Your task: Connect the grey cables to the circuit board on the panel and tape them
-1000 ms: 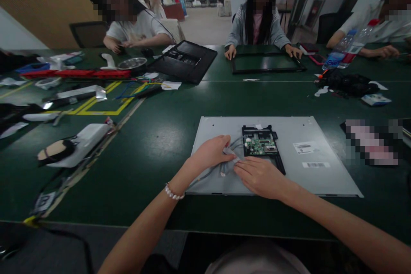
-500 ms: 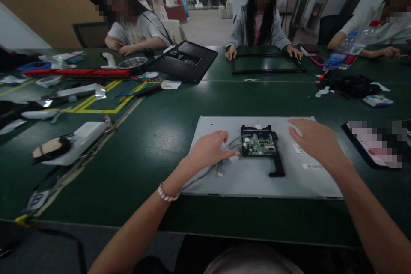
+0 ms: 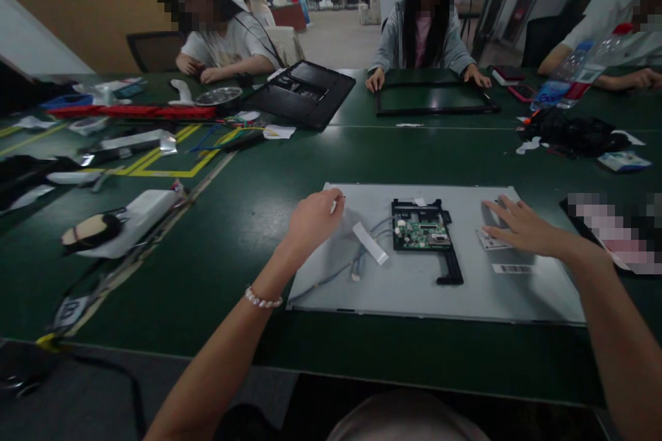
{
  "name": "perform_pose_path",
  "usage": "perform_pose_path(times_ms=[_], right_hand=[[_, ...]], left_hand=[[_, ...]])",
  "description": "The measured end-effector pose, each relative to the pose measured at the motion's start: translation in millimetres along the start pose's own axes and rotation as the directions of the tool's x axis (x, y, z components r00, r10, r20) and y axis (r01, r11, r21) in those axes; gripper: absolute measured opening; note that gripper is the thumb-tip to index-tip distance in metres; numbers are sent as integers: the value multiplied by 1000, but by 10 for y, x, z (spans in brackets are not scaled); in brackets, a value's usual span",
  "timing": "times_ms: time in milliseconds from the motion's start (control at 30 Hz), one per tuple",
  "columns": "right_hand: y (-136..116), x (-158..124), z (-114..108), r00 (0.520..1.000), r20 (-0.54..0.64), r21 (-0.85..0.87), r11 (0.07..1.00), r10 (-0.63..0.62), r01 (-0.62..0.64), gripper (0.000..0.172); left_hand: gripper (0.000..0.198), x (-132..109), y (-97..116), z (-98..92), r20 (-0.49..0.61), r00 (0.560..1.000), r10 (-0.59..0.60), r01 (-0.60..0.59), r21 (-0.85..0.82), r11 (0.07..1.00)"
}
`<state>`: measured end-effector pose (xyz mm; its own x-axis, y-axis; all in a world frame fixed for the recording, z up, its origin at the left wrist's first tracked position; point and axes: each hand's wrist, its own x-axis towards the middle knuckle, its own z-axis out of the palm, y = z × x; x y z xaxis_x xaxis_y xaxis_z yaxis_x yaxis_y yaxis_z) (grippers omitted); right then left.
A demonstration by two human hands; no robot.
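Note:
A display panel lies flat on the green table with its grey back up. A green circuit board sits in a black plastic frame on the panel. Grey cables run left from the board, and a white strip of tape lies across them. My left hand is over the panel's upper left corner, its fingers curled together; what they hold, if anything, is hidden. My right hand is spread with fingers apart over the panel's right side, by a label.
A phone lies right of the panel. To the left are a white device, a red strip and loose wires. Further off lies a black plastic cover. Across the table, a person holds a black frame. Bottles stand far right.
My left hand has moved left and up, away from the cables, uncovering the white strip. The right hand has shifted right and its fingers have spread. The whole view has turned slightly.

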<state>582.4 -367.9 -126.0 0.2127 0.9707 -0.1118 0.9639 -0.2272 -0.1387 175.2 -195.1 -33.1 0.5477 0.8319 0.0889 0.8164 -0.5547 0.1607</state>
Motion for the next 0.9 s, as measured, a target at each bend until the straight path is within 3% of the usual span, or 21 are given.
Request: perform_pose_path(times_ms=[167,333,500,700,900], right_hand=[[-214,-42,-45,977,122,1,985,173,-174,92],[-366,-43,-13,979,70,-34,982,189,-187,90],[-432,15,-17,995,18,-36,995,96,-96,80],[-527,-39,-152,983,94,115,982,-158,147,77],[-776,-86,-192,945,128,146,948,-302,283,82]], left_hand=[[47,-65,6,47,182,983,11,-23,63,998],[51,-114,-6,84,234,972,17,-34,67,997],[50,-91,-59,96,218,976,-20,-9,135,991],[51,-15,-239,87,197,973,-119,82,188,979],[57,46,-475,82,44,958,-283,271,183,945]])
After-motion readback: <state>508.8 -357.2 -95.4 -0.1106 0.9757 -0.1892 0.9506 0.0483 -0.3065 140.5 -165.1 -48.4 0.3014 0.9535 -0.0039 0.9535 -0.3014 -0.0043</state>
